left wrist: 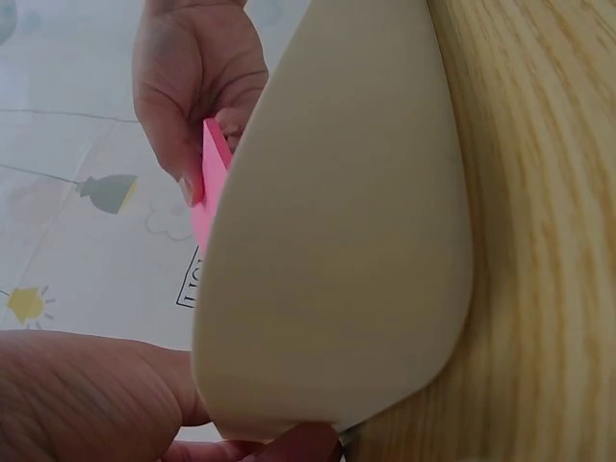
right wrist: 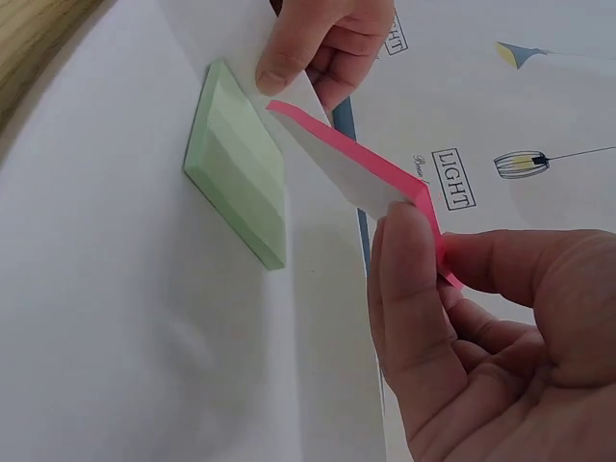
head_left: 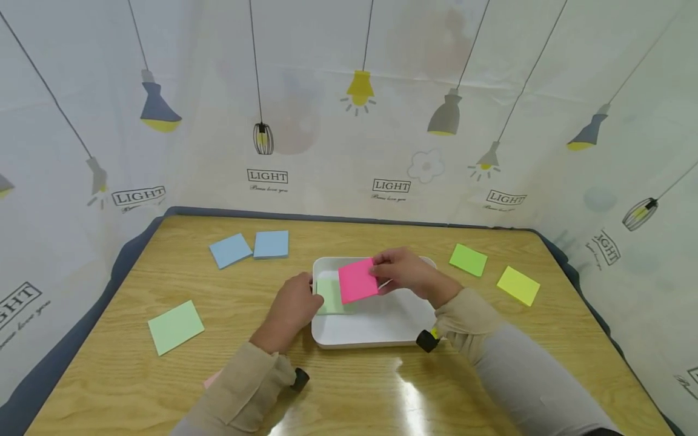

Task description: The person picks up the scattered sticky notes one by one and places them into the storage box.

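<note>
A hot pink sticky note pad is pinched at its right edge between the thumb and fingers of my right hand, held tilted above the white tray. In the right wrist view the pad's pale underside shows. My left hand grips the tray's left wall, thumb over the rim and fingers outside. Inside the tray, at its left end, lies a pale green sticky note pad, partly covered by the pink pad in the head view.
Two blue pads lie at the back left, a light green pad at the left. A bright green pad and a yellow pad lie right of the tray. A pink pad is mostly hidden by the left sleeve.
</note>
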The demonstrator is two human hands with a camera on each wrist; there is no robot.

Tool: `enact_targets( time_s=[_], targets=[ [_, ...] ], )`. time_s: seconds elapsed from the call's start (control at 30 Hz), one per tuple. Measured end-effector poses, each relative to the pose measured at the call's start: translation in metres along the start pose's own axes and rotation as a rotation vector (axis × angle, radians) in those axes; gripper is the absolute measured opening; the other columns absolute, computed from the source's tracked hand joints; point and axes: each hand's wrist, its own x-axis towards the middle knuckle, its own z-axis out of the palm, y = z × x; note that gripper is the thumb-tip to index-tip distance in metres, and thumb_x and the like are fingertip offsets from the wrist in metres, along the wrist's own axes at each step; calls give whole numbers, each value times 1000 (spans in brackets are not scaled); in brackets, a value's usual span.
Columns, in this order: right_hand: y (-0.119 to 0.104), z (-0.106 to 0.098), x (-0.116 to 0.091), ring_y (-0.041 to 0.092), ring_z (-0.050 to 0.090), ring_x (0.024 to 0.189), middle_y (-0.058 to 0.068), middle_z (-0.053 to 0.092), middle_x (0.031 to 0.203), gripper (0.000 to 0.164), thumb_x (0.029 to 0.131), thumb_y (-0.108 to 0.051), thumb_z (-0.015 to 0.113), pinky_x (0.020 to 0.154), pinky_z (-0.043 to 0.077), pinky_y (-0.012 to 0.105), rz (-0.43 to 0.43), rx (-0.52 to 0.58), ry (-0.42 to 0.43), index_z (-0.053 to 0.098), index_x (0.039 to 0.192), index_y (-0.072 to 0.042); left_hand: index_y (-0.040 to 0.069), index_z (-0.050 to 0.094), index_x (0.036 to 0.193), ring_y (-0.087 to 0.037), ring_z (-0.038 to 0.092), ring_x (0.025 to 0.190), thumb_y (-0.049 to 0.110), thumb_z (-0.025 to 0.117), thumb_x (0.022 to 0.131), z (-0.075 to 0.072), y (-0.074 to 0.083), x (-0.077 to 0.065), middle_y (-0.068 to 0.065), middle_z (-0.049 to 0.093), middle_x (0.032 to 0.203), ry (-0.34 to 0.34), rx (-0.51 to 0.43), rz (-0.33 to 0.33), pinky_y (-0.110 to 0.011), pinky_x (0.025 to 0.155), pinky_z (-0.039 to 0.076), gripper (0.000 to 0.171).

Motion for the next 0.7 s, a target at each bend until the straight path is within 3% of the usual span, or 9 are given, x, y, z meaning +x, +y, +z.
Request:
enact_targets(
  time_s=[0.4, 0.7],
  targets=[
    [11, 25, 20, 23, 63, 79, 17, 64, 90, 21, 88, -10, 57, 67, 57, 33, 57, 46, -15, 61, 105, 2, 1, 57, 109, -17, 55, 81, 12, 56, 82, -1, 0, -1, -11, 64, 102, 22, 16, 21, -33, 69, 52, 30],
    [15, 36, 26, 23, 64, 66, 14, 63, 78, 17, 86, -12, 61, 60, 57, 33, 71, -20, 3, 60, 97, 1, 2, 58, 108, -16, 56, 76, 10, 55, 82, -1, 0, -2, -10, 64, 99, 16, -28, 10, -30, 62, 51, 27]
  ],
)
